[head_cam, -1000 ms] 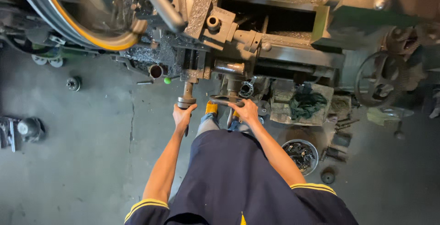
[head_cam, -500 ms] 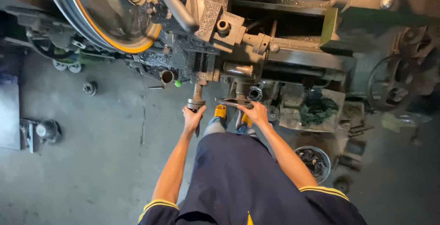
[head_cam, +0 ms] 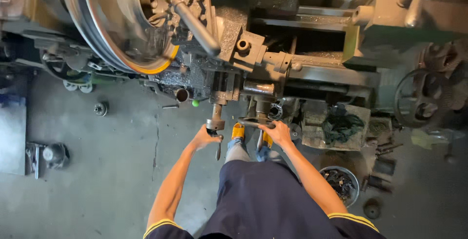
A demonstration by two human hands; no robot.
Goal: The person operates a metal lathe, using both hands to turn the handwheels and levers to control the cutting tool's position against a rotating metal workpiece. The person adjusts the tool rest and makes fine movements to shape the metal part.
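Hands: left hand (head_cam: 204, 137) closed around the crank handle (head_cam: 216, 133) below the lathe carriage (head_cam: 229, 80); right hand (head_cam: 279, 132) curled over the rim of the handwheel (head_cam: 258, 122) just beside it. Both sit on the same controls as half a second ago; grips unchanged, only the view has drawn nearer, so the feeding judged ongoing. Spinning workpiece: large wheel-like disc (head_cam: 122, 19) with yellow edge, upper left, blurred. Green knob (head_cam: 195, 103) near carriage. Dark rag (head_cam: 341, 124) on block, right. Round pan of scrap (head_cam: 341, 183) on floor by right elbow. Packages, labels, signs: none legible; pale sheet (head_cam: 12, 136) lies far left.
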